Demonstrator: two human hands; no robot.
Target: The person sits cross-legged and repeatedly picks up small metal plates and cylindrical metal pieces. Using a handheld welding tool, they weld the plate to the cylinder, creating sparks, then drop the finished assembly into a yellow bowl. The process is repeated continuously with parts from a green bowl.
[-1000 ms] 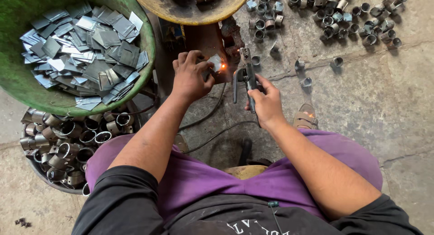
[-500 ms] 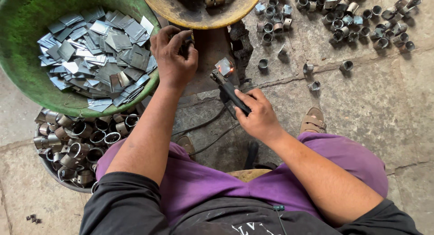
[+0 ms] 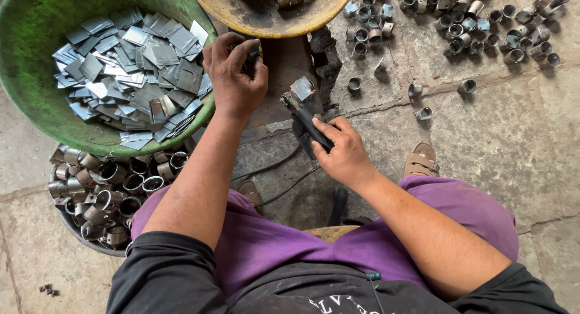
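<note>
Welding step paused: right hand (image 3: 344, 151), fingers clamped on the black welding tool (image 3: 308, 122), holds it beside the small metal piece (image 3: 302, 87); left hand (image 3: 234, 72), fingers pinched together on something unclear beside the green bowl (image 3: 36, 96), would next need a careful placement.

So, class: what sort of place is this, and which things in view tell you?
Probably a small metalworking or welding workshop on a stone floor: a green basin of cut metal plates, short metal tube rings scattered about, and a cabled welding holder in the right hand.
</note>
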